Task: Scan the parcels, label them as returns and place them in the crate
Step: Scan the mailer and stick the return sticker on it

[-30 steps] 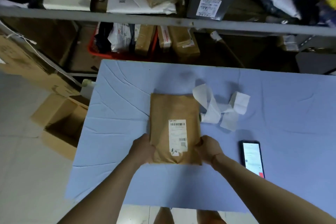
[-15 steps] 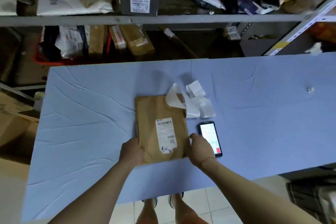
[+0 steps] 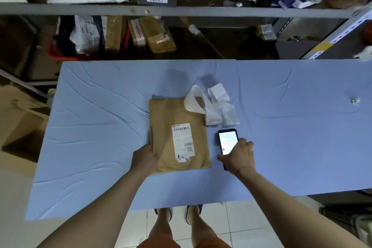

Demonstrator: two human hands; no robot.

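Note:
A flat brown paper parcel [image 3: 165, 137] with a white barcode label lies on the blue table [image 3: 96, 127]. My left hand [image 3: 144, 160] grips its near left corner. Just right of the parcel lies a phone [image 3: 227, 140] with a lit screen; my right hand [image 3: 238, 156] is closed around its lower end. A curled strip of white label paper [image 3: 213, 108] rests at the parcel's far right corner. Behind the table, low on the left, a red crate [image 3: 60, 56] holds several parcels.
A grey metal shelf [image 3: 181, 9] loaded with boxes and mailer bags runs across the back. Open cardboard boxes [image 3: 22, 119] stand on the floor at the left. A small crumpled scrap [image 3: 355, 101] lies at the table's far right. My feet show below the near edge.
My right hand has let go of the parcel's right edge and moved right onto the phone. My left hand keeps its hold on the parcel. The view has swung right.

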